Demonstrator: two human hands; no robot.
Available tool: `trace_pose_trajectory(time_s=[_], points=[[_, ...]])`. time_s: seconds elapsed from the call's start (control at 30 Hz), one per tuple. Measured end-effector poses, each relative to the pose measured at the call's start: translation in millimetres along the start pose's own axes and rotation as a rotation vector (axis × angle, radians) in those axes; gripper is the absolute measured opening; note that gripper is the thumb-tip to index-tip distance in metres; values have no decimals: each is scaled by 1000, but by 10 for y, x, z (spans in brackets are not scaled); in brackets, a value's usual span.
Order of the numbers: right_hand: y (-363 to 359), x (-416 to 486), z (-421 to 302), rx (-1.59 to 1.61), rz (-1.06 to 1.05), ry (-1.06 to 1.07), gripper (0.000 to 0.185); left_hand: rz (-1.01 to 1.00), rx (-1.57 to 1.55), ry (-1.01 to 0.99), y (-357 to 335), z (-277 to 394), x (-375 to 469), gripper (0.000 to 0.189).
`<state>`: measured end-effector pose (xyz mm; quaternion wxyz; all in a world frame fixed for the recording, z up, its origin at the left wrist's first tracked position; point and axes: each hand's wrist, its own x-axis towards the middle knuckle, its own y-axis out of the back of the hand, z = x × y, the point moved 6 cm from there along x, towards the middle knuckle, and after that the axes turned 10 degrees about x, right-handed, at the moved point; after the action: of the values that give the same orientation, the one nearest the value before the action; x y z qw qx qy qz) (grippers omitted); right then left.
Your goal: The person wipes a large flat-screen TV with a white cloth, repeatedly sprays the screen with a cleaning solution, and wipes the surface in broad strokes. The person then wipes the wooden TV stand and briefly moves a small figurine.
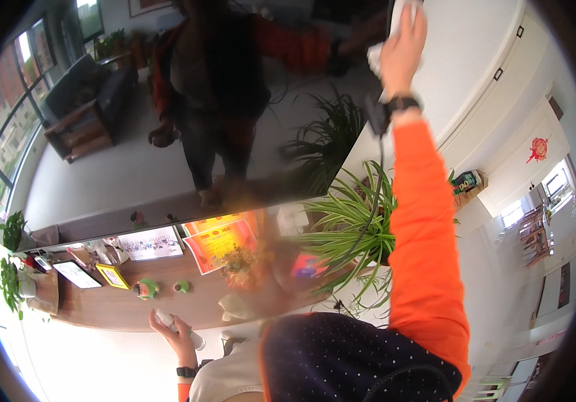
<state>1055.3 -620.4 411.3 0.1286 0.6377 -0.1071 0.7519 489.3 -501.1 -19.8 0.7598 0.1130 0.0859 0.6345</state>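
Note:
A large dark glossy television screen [227, 115] fills the upper left and mirrors the room and the person. At its upper right edge, my right hand [403, 50] presses a white cloth [376, 59], which the fingers partly cover. My left hand [180, 334] is low in front of the wooden cabinet, its fingers around a small whitish bottle [196, 340]. Each wrist wears a dark band, and a cable hangs from a small black device by the right wrist.
Below the screen, the wooden cabinet top [132, 306] holds a framed picture [76, 274], a yellow frame [112, 276], green figurines [146, 289], red-and-yellow papers [217, 241] and a blurred vase of flowers [243, 266]. A spider plant [353, 221] spreads beside my right sleeve.

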Motion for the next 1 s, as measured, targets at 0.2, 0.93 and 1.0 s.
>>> trace_pose_trajectory(time_s=[0.2,0.93,1.0], points=[[47,-2556,-602,75,-288,-631,63,-46,8,84,29,-107,-37,63],[19,-3537,-465,145,-69,-1143,58,-101,108,99,-123,-59,-137,62],[-58,-4132,-605,61,-114,-1250,63,-99,123,119,-110,-86,-156,62]])
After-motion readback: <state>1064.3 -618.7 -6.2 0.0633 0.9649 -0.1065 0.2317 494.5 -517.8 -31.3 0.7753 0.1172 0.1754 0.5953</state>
